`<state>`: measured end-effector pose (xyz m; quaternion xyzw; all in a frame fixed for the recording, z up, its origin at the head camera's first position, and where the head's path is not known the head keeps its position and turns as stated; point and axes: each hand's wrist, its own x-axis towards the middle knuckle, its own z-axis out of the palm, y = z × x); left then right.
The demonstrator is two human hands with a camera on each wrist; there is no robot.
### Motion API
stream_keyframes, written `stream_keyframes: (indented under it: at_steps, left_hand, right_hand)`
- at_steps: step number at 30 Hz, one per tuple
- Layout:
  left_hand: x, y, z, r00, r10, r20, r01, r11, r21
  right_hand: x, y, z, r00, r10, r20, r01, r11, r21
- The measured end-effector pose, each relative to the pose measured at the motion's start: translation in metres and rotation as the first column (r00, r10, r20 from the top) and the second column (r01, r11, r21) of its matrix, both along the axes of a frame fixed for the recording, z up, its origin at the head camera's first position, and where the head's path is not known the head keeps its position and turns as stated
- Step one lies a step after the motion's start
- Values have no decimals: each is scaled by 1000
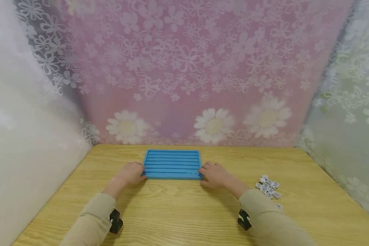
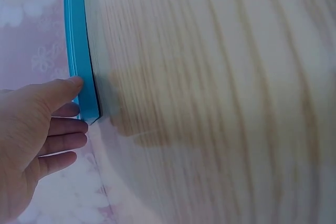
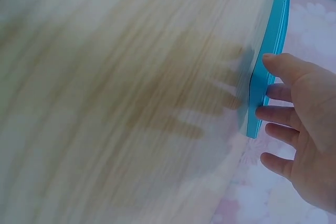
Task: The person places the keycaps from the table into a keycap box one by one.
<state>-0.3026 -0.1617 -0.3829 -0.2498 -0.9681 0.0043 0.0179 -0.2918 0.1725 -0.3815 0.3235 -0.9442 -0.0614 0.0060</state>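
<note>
A blue tray with several long parallel ridges lies on the wooden table in the head view. My left hand grips its near left corner. In the left wrist view the left thumb lies against the tray's front wall, and the fingers are at the end wall. At the near right corner my right hand holds the tray the same way. The right wrist view has the right thumb on the front wall and fingertips at the end.
Several small white tiles with dark printing lie in a loose cluster on the table, right of the right hand. One more tile is partly hidden by the right sleeve. A pink flowered curtain hangs behind the table.
</note>
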Motion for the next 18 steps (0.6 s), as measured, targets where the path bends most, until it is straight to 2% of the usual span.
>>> stream_keyframes:
  at_steps: [6,12,18]
  left_hand:
    - [2,9,0,998,-56,8,55,997,56]
    - [5,19,-1,994,-106,-10,106,993,60]
    - [8,33,1,991,-133,12,132,989,67]
  right_hand:
    - [8,15,0,1000,-5,-4,5,1000,-13]
    - [15,28,-1,1000,16,-22,-16,1000,-13]
    - [23,44,-2,999,17,-46,-19,999,-34]
